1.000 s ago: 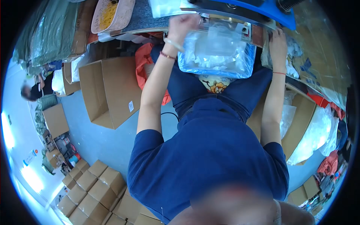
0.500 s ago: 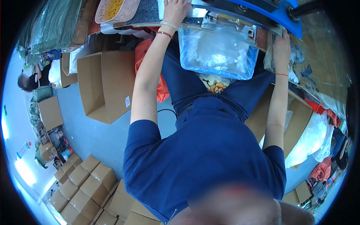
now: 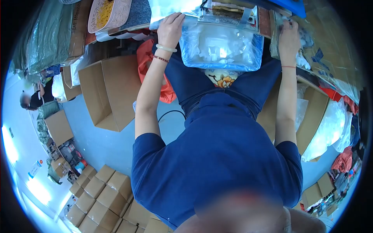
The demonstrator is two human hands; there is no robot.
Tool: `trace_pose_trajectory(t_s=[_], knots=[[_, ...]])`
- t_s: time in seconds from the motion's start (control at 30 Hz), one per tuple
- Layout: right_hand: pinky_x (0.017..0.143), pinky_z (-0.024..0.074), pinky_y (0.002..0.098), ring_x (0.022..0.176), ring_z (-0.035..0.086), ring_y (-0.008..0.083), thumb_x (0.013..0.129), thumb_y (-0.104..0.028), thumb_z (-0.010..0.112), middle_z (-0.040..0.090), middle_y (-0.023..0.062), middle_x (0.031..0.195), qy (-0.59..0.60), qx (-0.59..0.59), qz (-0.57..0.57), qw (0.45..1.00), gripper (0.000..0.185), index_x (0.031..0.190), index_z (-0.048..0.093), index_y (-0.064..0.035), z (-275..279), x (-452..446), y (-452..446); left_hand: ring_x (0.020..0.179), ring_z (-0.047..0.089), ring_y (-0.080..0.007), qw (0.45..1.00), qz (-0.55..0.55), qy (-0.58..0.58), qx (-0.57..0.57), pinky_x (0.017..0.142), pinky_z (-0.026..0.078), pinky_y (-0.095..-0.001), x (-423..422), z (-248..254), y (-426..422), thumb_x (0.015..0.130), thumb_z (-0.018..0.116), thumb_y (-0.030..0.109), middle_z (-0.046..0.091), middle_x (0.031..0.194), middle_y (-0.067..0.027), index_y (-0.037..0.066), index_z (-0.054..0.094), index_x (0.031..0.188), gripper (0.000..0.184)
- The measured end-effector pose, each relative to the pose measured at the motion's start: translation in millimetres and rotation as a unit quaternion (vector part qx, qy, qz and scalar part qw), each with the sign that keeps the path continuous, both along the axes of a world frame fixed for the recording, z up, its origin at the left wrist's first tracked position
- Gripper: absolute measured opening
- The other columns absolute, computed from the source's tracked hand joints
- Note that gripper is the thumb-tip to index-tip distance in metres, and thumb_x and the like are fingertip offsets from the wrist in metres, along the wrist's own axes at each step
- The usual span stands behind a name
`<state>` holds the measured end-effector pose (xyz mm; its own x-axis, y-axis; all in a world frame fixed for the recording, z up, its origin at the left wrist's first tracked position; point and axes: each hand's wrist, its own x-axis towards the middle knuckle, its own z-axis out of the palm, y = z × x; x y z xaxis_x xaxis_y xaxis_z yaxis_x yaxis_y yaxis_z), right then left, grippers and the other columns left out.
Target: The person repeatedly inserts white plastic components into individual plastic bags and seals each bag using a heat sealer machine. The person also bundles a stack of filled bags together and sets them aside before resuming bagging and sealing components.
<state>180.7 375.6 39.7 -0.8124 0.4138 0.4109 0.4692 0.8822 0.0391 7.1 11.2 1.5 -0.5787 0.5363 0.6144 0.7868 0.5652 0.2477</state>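
Observation:
My left hand [image 3: 170, 30] is at the table's front edge, its fingers closed together over the edge of a clear plastic bag [image 3: 159, 9]. My right hand [image 3: 290, 42] reaches to the right side, fingers bent and a little apart, beside small grey-white pieces [image 3: 306, 39] in clear plastic; its fingertips are partly hidden. Between the hands stands a machine with a metal base [image 3: 227, 13] and a blue upper part [image 3: 294, 7]. Below it, a blue tray [image 3: 221, 66] lined with clear plastic holds white pieces.
A white basket [image 3: 121, 15] with yellow bands stands at the table's left. An open cardboard box [image 3: 120, 87] is on the floor to my left, another box [image 3: 312, 112] to my right. Stacked cartons [image 3: 103, 198] lie behind me. Another person [image 3: 40, 95] is at the far left.
My left hand has come back toward me from the tabletop, and the clear plastic near it now hangs over the edge. My right hand has moved off the machine's blue part. The view has shifted.

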Motion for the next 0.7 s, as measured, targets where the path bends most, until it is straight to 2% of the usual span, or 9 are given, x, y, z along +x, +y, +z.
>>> trace_pose_trajectory(t_s=[0.2, 0.3, 0.33, 0.37, 0.43, 0.57, 0.63, 0.67, 0.7], knots=[[0.076, 0.0523, 0.0460, 0.094, 0.063, 0.0360, 0.093, -0.018, 0.056, 0.064, 0.0140, 0.104, 0.107, 0.014, 0.129, 0.986, 0.020, 0.110, 0.063, -0.0101, -20.8, 0.0, 17.0, 0.090, 0.066, -0.0265, 1.000, 0.001, 0.018, 0.022, 0.079, 0.053, -0.0351, -7.6, -8.3, -3.0, 0.081, 0.068, 0.006, 0.071, 0.098, -0.0067, 0.008, 0.073, 0.096, 0.016], [0.075, 0.0524, 0.0475, 0.090, 0.063, 0.0387, 0.093, -0.017, 0.057, 0.064, 0.0142, 0.108, 0.033, -0.047, 0.080, 0.995, 0.019, 0.108, 0.065, -0.0097, -14.3, -1.0, 18.6, 0.085, 0.068, -0.0255, 0.997, 0.019, 0.055, 0.048, 0.076, 0.053, -0.0322, -15.6, -11.2, 5.4, 0.081, 0.069, 0.005, 0.072, 0.095, -0.0073, 0.007, 0.073, 0.095, 0.015], [0.073, 0.0546, 0.0386, 0.084, 0.067, 0.0282, 0.091, -0.017, 0.063, 0.067, 0.0098, 0.108, 0.021, 0.003, 0.051, 0.998, 0.020, 0.110, 0.067, -0.0098, -16.5, -1.8, 18.5, 0.093, 0.064, -0.0316, 1.000, 0.016, -0.013, 0.021, 0.084, 0.051, -0.0385, -8.6, 1.6, 6.1, 0.082, 0.065, 0.003, 0.068, 0.101, -0.0125, 0.004, 0.069, 0.102, 0.020], [0.073, 0.0546, 0.0386, 0.084, 0.067, 0.0282, 0.091, -0.017, 0.063, 0.067, 0.0098, 0.108, 0.014, 0.000, 0.052, 0.999, 0.020, 0.110, 0.067, -0.0098, -16.8, 5.2, 18.7, 0.101, 0.060, -0.0378, 0.997, 0.013, -0.081, -0.005, 0.092, 0.048, -0.0447, -0.1, 9.4, 5.0, 0.084, 0.060, 0.001, 0.064, 0.107, -0.0177, 0.002, 0.064, 0.108, 0.024], [0.088, 0.0455, 0.0464, 0.111, 0.058, 0.0309, 0.093, -0.007, 0.056, 0.051, 0.0278, 0.121, 0.002, -0.126, 0.051, 0.991, 0.035, 0.128, 0.053, -0.0075, -5.1, 16.2, 8.2, 0.094, 0.063, -0.0355, 0.998, -0.015, -0.022, 0.052, 0.080, 0.052, -0.0419, -3.3, -4.4, -0.5, 0.085, 0.060, 0.000, 0.067, 0.105, -0.0138, 0.003, 0.067, 0.104, 0.021], [0.083, 0.0457, 0.0452, 0.097, 0.057, 0.0389, 0.086, -0.003, 0.058, 0.052, 0.0255, 0.111, 0.111, -0.083, 0.122, 0.983, 0.030, 0.116, 0.058, -0.0039, -3.3, 15.5, 19.8, 0.094, 0.064, -0.0349, 0.996, -0.001, -0.089, 0.032, 0.080, 0.053, -0.0400, 8.9, 27.3, -3.0, 0.087, 0.060, 0.001, 0.067, 0.105, -0.0150, 0.002, 0.067, 0.105, 0.020], [0.077, 0.0473, 0.0429, 0.090, 0.059, 0.0391, 0.085, -0.003, 0.058, 0.057, 0.0206, 0.095, 0.178, -0.386, 0.050, 0.904, 0.014, 0.099, 0.058, -0.0013, 46.8, 19.8, -15.2, 0.097, 0.062, -0.0378, 0.907, -0.148, -0.216, 0.329, 0.083, 0.051, -0.0431, 38.2, 65.7, 14.0, 0.089, 0.060, 0.005, 0.066, 0.106, -0.0188, 0.000, 0.067, 0.107, 0.020], [0.077, 0.0473, 0.0429, 0.090, 0.059, 0.0391, 0.085, -0.003, 0.058, 0.057, 0.0206, 0.095, 0.177, -0.386, 0.049, 0.904, 0.014, 0.099, 0.058, -0.0013, 56.9, 30.2, -29.8, 0.089, 0.066, -0.0276, 0.946, -0.099, -0.189, 0.242, 0.079, 0.052, -0.0341, 51.4, 74.5, 11.4, 0.085, 0.066, 0.004, 0.070, 0.100, -0.0133, 0.004, 0.071, 0.103, 0.018], [0.074, 0.0497, 0.0345, 0.086, 0.062, 0.0259, 0.087, -0.009, 0.063, 0.063, 0.0118, 0.099, 0.167, -0.401, 0.073, 0.898, 0.018, 0.105, 0.063, -0.0053, 64.2, 39.8, -43.6, 0.080, 0.070, -0.0173, 0.975, -0.049, -0.155, 0.154, 0.074, 0.052, -0.0250, 56.5, 79.6, 11.0, 0.081, 0.072, 0.004, 0.073, 0.094, -0.0077, 0.008, 0.075, 0.099, 0.019]])
